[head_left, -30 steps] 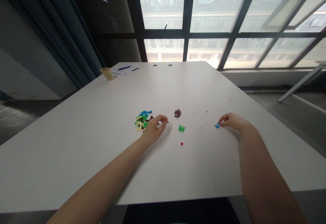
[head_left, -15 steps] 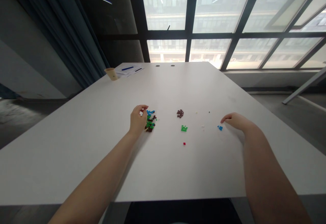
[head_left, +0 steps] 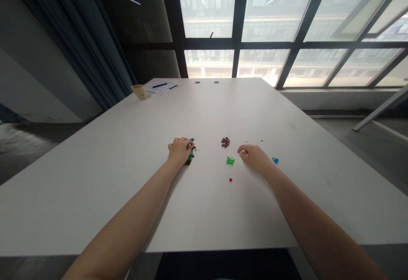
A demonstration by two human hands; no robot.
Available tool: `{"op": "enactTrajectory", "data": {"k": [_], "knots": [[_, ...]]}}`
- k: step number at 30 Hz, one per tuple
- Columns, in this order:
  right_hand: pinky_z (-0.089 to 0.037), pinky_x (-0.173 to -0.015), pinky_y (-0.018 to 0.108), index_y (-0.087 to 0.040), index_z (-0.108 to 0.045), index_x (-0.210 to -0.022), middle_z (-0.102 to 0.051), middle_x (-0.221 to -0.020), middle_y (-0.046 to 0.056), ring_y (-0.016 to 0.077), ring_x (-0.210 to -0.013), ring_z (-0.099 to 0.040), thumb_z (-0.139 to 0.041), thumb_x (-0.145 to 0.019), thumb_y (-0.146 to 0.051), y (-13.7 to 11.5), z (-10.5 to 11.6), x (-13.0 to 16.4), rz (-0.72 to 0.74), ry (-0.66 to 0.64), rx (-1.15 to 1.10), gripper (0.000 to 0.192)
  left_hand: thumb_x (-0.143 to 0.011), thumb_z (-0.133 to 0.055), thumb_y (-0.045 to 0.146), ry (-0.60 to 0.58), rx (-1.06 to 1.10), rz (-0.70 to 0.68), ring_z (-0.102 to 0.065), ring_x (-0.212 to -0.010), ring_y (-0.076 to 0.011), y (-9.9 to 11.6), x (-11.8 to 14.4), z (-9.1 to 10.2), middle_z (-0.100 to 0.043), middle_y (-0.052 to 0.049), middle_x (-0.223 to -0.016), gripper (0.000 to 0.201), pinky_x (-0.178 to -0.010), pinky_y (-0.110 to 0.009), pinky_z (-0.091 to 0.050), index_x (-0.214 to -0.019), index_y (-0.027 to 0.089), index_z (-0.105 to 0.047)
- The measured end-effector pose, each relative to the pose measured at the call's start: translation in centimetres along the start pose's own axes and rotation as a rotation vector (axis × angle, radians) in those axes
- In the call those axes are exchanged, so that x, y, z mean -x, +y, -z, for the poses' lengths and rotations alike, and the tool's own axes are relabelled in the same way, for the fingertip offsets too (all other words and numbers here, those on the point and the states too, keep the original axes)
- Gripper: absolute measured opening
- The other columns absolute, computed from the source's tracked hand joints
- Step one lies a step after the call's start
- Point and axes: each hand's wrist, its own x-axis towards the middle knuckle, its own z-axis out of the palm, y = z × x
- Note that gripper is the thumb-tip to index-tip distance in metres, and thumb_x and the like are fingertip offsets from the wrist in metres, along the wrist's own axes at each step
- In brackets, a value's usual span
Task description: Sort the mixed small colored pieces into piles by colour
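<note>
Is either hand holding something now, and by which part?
Cannot tell: left hand covers the mixed brick pile; right hand rests by the green bricks.

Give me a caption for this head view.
Left hand over mixed bricks; right hand beside green bricks.

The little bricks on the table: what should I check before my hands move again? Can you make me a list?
1. Left hand on the mixed pile: ok.
2. Left hand gripping a brick: cannot tell.
3. Right hand beside the green bricks, not on them: ok.
4. Brown bricks, blue bricks and red brick lie apart: ok.
5. Paper cup far from both hands: ok.
</note>
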Motion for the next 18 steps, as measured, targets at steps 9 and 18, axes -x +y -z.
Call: {"op": "enactTrajectory", "data": {"k": [9, 18], "knots": [[-0.04, -0.068, 0.025, -0.019, -0.067, -0.083, -0.066, -0.081, 0.004, 0.0139, -0.069, -0.055, -0.042, -0.074, -0.015, -1.08, -0.63, 0.15, 0.099, 0.026, -0.077, 0.027, -0.08, -0.046, 0.023, 0.027, -0.013, -0.026, -0.053, -0.093, -0.0253, 0.24, -0.06, -0.14, -0.067, -0.007, -0.09, 0.021, -0.073, -0.037, -0.037, -0.078, 0.022, -0.066], [-0.041, -0.068, 0.026, -0.019, -0.067, -0.083, -0.066, -0.081, 0.005, 0.014, -0.069, -0.055, -0.042, -0.073, -0.014, -0.89, -0.84, 0.11, 0.129, 0.031, -0.108, 0.027, -0.081, -0.042, 0.02, 0.0, 0.016, -0.089, -0.055, -0.09, -0.0245, 0.4, 0.19, 0.47, -0.066, -0.009, -0.091, 0.025, -0.073, -0.036, -0.036, -0.082, 0.021, -0.067]]}}
